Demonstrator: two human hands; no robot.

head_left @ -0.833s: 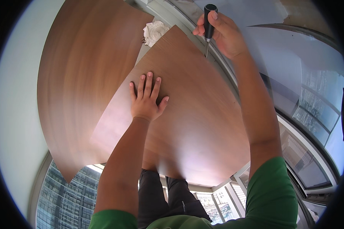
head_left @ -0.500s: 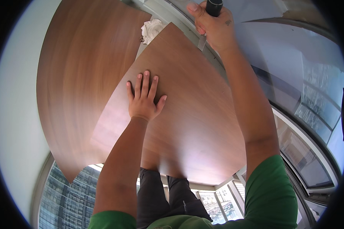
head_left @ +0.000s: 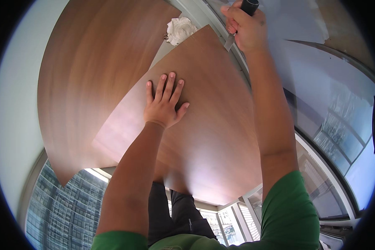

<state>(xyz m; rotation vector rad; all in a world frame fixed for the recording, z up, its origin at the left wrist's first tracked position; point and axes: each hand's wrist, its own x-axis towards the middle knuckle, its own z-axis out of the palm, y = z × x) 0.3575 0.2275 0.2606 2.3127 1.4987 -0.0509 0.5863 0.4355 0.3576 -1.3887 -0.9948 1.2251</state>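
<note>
Right grip [head_left: 251,32] clamped on black-handled flat metal tool [head_left: 249,6]; slip could gouge right brown wood-grain panel [head_left: 212,96]. Left grip [head_left: 163,104] spread flat on it.

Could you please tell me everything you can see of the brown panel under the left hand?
The brown panel looks like smooth, wood-grained sheet, with a soft sheen toward its near side. It has a pointed far corner, and the fisheye lens bends its edges. In this view it partly covers a second board on its left. The left hand lies spread flat on it. The blade of a tool in the right hand is near its far right edge; whether they touch is unclear.
</note>
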